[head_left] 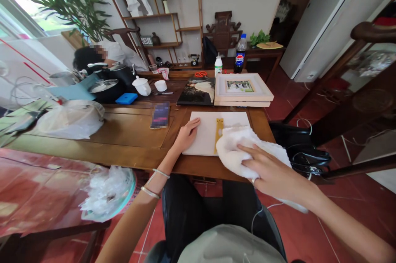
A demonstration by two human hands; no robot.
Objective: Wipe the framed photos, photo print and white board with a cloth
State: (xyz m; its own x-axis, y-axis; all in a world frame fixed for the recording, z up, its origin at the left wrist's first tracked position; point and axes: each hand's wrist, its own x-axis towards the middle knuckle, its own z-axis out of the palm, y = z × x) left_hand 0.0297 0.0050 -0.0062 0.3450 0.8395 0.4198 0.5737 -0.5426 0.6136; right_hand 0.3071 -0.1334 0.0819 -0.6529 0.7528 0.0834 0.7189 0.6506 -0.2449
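My left hand [187, 135] lies flat on the left part of a white board [204, 131] at the table's front edge. My right hand [261, 164] grips a bunched white towel [236, 145], its fingers pressed into the cloth. The towel rests over the right side of the board and hangs past the table edge. A narrow yellow strip [219, 125], like a ruler, lies across the board between my hands, and the towel reaches its lower end. Under the towel, the board's right corner is hidden.
Behind the board are a framed picture [244, 90], a dark photo print [196, 92], red scissors [201, 74], a white bottle [218, 66] and a cola bottle [240, 55]. Left lie a phone [160, 115], a teapot [141, 86] and a plastic-wrapped bundle [69, 118]. Another person leans at the far left.
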